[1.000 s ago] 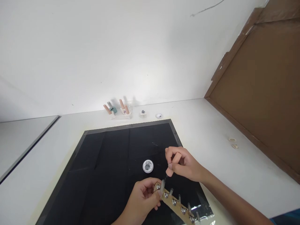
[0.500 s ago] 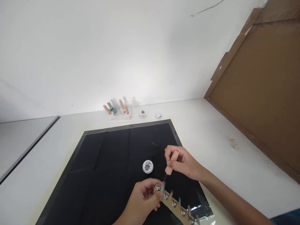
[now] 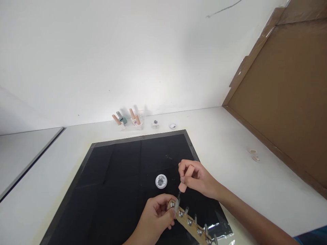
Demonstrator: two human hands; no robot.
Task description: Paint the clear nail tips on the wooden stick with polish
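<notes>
My left hand [image 3: 158,217] grips the upper end of a wooden strip [image 3: 187,226], which carries several silver metal knobs and clear nail tips. Its fingers are closed around the strip beside the first nail tip [image 3: 177,204]. Between the fingers of my right hand [image 3: 198,177] is a peach-coloured brush cap [image 3: 186,178], tilted downward. The dark brush below it meets the top of that first nail tip. A small round white pot [image 3: 161,181] with silvery contents lies on the black mat [image 3: 122,177], just above my left hand.
Several polish bottles [image 3: 138,119] stand in a clear tray by the wall. A small jar [image 3: 155,124] and a white lid [image 3: 172,126] are to their right. Two small beige pieces [image 3: 255,158] lie near the cardboard panel [image 3: 283,102].
My right hand has shifted slightly down and left, bringing the brush down to the nail tip. My left hand and the strip have hardly moved.
</notes>
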